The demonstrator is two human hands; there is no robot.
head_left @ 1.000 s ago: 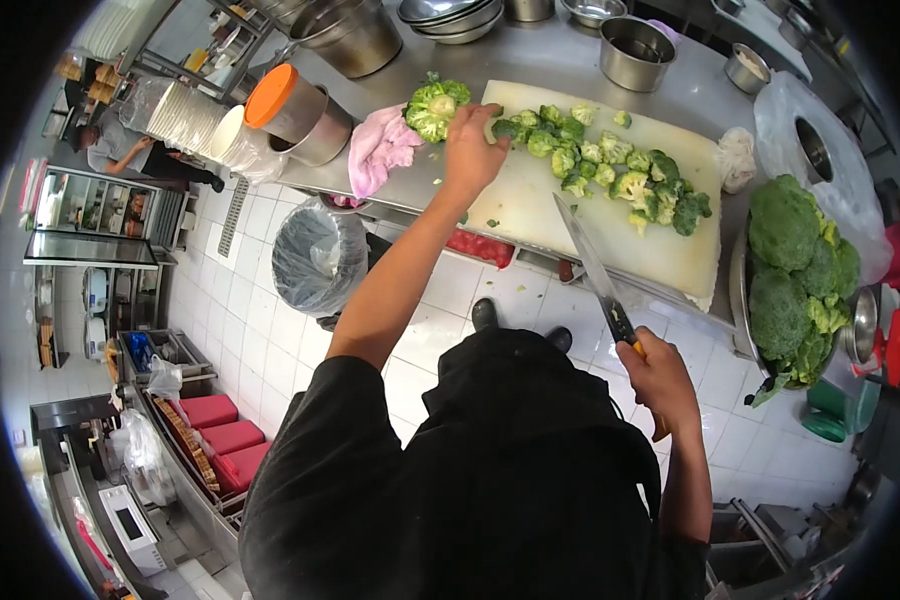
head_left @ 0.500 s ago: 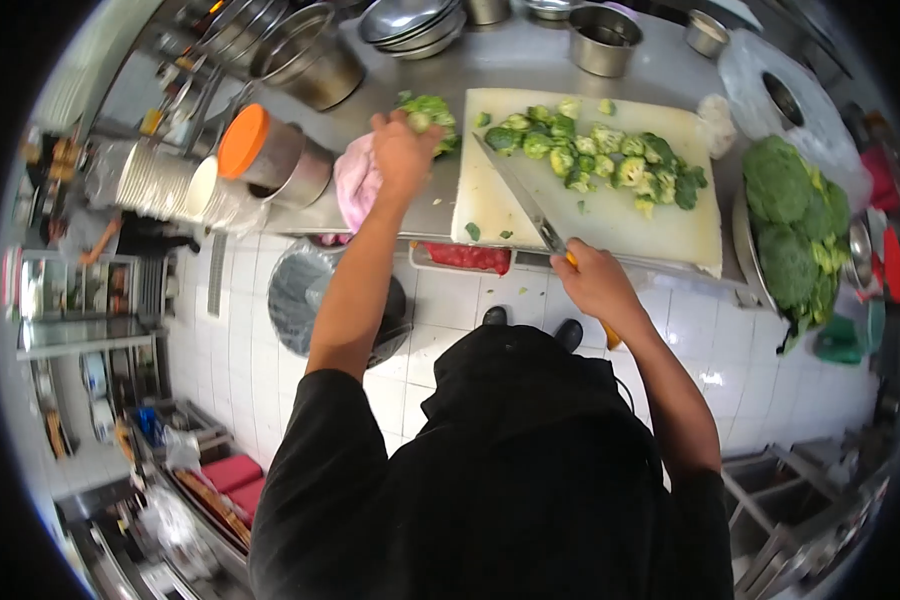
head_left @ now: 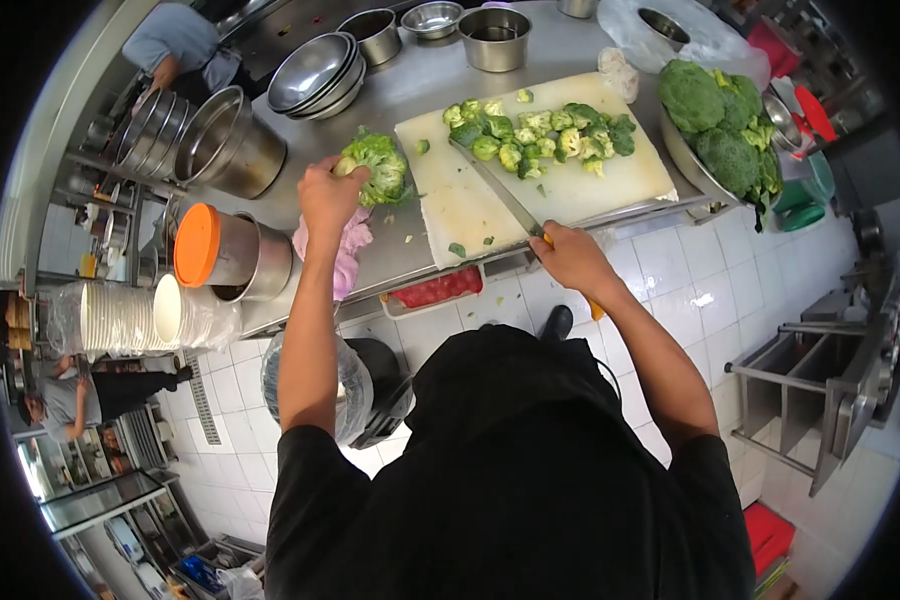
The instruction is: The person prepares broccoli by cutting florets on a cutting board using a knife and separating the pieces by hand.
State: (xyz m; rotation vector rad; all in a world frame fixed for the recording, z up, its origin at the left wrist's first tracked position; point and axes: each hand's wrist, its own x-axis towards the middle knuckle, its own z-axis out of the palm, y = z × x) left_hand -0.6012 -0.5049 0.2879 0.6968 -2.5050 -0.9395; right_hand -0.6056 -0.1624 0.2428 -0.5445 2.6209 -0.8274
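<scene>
My left hand (head_left: pixel 330 198) is closed on the edge of a trimmed broccoli head (head_left: pixel 375 168), its pale cut side showing, left of the cutting board. Whether the head still touches the counter I cannot tell. My right hand (head_left: pixel 573 262) grips a knife (head_left: pixel 502 195) by its yellow-orange handle, the blade lying low over the white cutting board (head_left: pixel 570 205) and pointing away from me. Cut broccoli florets (head_left: pixel 540 135) are heaped along the board's far half, with small green scraps nearer its front edge. A pink cloth (head_left: pixel 348 250) lies just below my left wrist.
A bowl of whole broccoli (head_left: pixel 705 115) stands right of the board. Metal bowls (head_left: pixel 315 75) and a deep pot (head_left: pixel 230 145) line the back left, near an orange-lidded container (head_left: pixel 198 245). Beneath the counter sit a red-filled tray (head_left: pixel 435 290) and a lined bin (head_left: pixel 345 390). Other people stand at left.
My view has turned, shifting the counter. My left hand now holds the broccoli head with more of its cut side showing. My right hand keeps the knife over the board.
</scene>
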